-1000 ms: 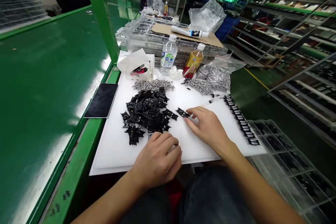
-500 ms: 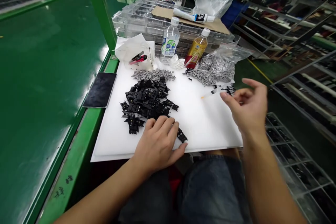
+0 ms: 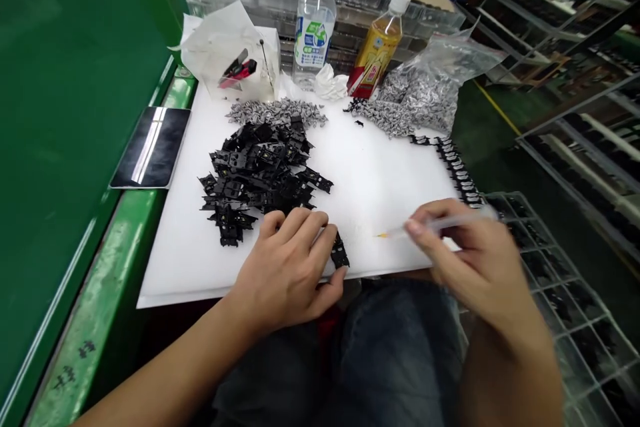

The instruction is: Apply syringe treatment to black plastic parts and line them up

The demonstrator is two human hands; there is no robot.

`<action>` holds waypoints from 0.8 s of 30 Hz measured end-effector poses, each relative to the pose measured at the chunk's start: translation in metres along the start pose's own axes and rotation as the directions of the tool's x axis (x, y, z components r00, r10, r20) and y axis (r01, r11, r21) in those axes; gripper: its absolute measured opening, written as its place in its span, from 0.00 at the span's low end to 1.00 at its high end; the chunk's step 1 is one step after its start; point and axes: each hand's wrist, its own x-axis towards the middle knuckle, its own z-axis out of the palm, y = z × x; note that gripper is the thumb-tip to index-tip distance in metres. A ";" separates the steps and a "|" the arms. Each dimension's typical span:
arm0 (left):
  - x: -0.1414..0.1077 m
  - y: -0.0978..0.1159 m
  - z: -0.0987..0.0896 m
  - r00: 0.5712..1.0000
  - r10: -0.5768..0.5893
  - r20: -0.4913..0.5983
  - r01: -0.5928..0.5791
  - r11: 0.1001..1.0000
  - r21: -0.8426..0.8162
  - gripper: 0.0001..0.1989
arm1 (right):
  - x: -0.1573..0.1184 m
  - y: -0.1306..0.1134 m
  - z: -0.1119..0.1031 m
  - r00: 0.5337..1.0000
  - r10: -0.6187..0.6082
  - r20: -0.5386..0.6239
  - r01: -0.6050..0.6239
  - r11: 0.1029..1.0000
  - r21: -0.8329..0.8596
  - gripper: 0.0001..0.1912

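My right hand (image 3: 465,253) is closed round a clear syringe (image 3: 443,221) with a thin orange tip, which points left over the white foam board (image 3: 380,180). Near the front edge of the board, my left hand (image 3: 290,260) has its curled fingers on a small black plastic part (image 3: 340,252). One end of that part sticks out between its fingers and thumb; the rest is hidden under the hand. Just beyond lies a heap of similar black plastic parts (image 3: 265,167).
Small grey pieces (image 3: 280,111) lie behind the heap, and a plastic bag (image 3: 430,90) holds more. Two bottles, a clear one (image 3: 314,33) and a yellow one (image 3: 379,47), stand at the back. A tablet (image 3: 150,150) rests left. Black parts (image 3: 457,170) line the right edge.
My right hand has taken hold of the syringe and brought it lower, closer to my left hand. My left hand keeps its hold on the black part. The view has tilted down.
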 end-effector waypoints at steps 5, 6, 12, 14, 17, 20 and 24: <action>0.001 0.000 0.001 1.000 0.011 0.006 -0.012 1.000 0.017 0.21 | -0.005 0.002 -0.002 0.990 0.024 0.138 -0.027 0.999 0.025 0.07; 0.001 -0.001 0.001 1.000 0.028 0.009 -0.028 1.000 0.005 0.20 | -0.003 0.001 -0.001 0.987 0.028 0.157 -0.041 0.996 0.080 0.07; 0.001 -0.002 0.000 0.993 0.113 0.025 -0.112 0.993 -0.035 0.20 | 0.019 -0.017 0.023 0.985 0.147 -0.096 -0.027 0.667 0.745 0.07; 0.001 -0.002 0.000 0.994 0.108 0.024 -0.108 0.994 -0.028 0.20 | 0.025 -0.019 0.038 0.988 0.157 0.006 -0.096 0.571 0.816 0.13; 0.002 -0.002 0.001 0.996 0.088 0.027 -0.087 0.996 -0.033 0.20 | 0.028 -0.015 0.056 0.984 0.119 0.130 -0.171 0.477 0.862 0.32; 0.002 -0.002 0.001 0.996 0.078 0.031 -0.076 0.996 -0.046 0.18 | 0.023 -0.008 0.065 0.972 0.073 0.223 -0.235 0.297 0.926 0.38; 0.002 -0.003 0.002 0.997 0.075 0.034 -0.073 0.996 -0.050 0.16 | 0.016 -0.004 0.068 0.957 0.074 0.280 -0.289 0.168 0.943 0.38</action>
